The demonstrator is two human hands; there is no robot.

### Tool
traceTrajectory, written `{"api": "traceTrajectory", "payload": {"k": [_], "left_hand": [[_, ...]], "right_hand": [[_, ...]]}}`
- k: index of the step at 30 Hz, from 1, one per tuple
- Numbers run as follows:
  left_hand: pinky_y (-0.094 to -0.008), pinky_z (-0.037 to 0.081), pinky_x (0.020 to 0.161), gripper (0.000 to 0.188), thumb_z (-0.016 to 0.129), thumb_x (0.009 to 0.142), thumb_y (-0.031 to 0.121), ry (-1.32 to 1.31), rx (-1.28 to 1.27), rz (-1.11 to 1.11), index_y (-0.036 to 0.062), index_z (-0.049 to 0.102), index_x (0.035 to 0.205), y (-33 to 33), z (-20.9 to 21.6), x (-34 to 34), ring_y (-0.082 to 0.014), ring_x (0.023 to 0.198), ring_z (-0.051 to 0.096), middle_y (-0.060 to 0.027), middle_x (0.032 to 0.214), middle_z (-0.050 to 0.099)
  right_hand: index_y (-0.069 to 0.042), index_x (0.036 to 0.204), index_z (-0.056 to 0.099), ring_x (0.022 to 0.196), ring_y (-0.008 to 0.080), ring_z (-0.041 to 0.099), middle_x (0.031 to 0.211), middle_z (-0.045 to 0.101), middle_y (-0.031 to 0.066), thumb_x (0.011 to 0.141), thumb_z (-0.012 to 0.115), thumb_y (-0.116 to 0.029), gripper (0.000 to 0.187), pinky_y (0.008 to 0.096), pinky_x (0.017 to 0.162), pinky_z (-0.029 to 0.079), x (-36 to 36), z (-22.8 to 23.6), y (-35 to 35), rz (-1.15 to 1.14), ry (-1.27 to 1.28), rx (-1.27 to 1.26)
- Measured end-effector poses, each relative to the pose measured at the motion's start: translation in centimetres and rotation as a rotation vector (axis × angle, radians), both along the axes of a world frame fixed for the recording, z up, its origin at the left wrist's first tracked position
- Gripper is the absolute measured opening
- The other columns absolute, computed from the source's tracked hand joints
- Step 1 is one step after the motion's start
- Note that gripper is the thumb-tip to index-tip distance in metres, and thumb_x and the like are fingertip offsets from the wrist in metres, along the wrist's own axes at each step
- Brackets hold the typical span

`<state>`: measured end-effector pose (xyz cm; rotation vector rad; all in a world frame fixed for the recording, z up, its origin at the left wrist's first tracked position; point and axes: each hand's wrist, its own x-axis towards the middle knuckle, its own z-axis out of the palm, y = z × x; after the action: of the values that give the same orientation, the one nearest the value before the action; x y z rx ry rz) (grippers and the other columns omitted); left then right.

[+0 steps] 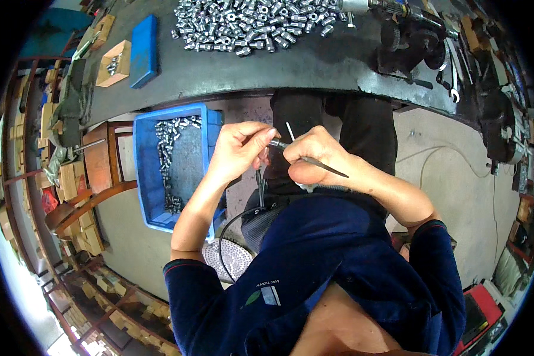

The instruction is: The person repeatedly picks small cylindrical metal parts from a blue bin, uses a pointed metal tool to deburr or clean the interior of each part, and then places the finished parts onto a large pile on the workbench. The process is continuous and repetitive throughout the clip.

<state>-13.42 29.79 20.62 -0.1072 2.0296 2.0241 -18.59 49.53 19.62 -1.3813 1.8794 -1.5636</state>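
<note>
Both hands meet in front of my lap. My left hand [242, 149] is closed, thumb and fingers pinching a small metal fitting [275, 143]. My right hand [319, 155] is wrapped round a slim dark tool [327, 167] with a tapered end that points back along my forearm. The tool's other end meets the fitting; its exact kind is hidden in my fist. A thin whitish rod [289, 130] shows just past the right fist, and I cannot tell whether I hold it. Below the left hand hangs a dark hose with a metal end [260, 188].
A blue crate [139, 172] with metal fittings stands left of my knees. On the bench [219, 74] lie a big pile of fittings [249, 26], a blue flat box [143, 52], a small wooden box [114, 64], a dark machine [412, 47] and wrenches [454, 71]. Shelves line the left.
</note>
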Motion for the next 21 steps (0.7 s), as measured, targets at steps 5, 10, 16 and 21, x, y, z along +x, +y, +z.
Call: {"api": "traceTrajectory", "payload": {"k": [5,10,16,21], "left_hand": [[-0.0227,0.048,0.049,0.019,0.063,0.087,0.014,0.043,0.216,0.025,-0.0030,0.064,0.095,0.2,0.5,-0.1,-0.0106,0.053,0.059,-0.0058,0.065,0.061],[-0.0224,0.048,0.052,0.019,0.065,0.085,0.013,0.105,0.026,0.137,-0.0028,0.064,0.095,-2.0,-0.7,0.4,-0.0105,0.056,0.059,-0.0076,0.070,0.063],[-0.0264,0.049,0.069,0.018,0.059,0.079,-0.001,0.228,-0.745,0.289,-0.0007,0.065,0.095,-8.2,-5.3,1.7,-0.0157,0.076,0.065,-0.0121,0.083,0.067],[-0.0262,0.048,0.074,0.026,0.062,0.081,0.004,0.357,-0.661,0.045,0.0005,0.060,0.106,-5.8,-2.4,1.9,-0.0149,0.090,0.063,-0.0098,0.093,0.066]], "right_hand": [[-0.003,0.056,0.039,0.047,0.0335,0.048,0.051,0.040,0.0145,0.059,0.063,-0.011,0.025,0.0359,0.043,0.034,-0.1,0.1,0.3,-0.002,-0.046,-0.002],[-0.003,0.056,0.037,0.045,0.0319,0.044,0.051,0.036,0.0133,0.063,0.062,-0.013,0.028,0.0359,0.043,0.031,-0.4,0.2,0.7,-0.020,-0.018,-0.091],[-0.003,0.057,0.037,0.046,0.0308,0.044,0.052,0.037,0.0125,0.062,0.063,-0.009,0.027,0.0359,0.043,0.031,-0.4,-0.2,0.1,-0.001,0.021,-0.103],[-0.004,0.057,0.038,0.046,0.0306,0.045,0.053,0.039,0.0117,0.060,0.064,-0.007,0.026,0.0357,0.043,0.032,-0.3,-0.4,-0.1,-0.012,0.035,-0.070]]}}
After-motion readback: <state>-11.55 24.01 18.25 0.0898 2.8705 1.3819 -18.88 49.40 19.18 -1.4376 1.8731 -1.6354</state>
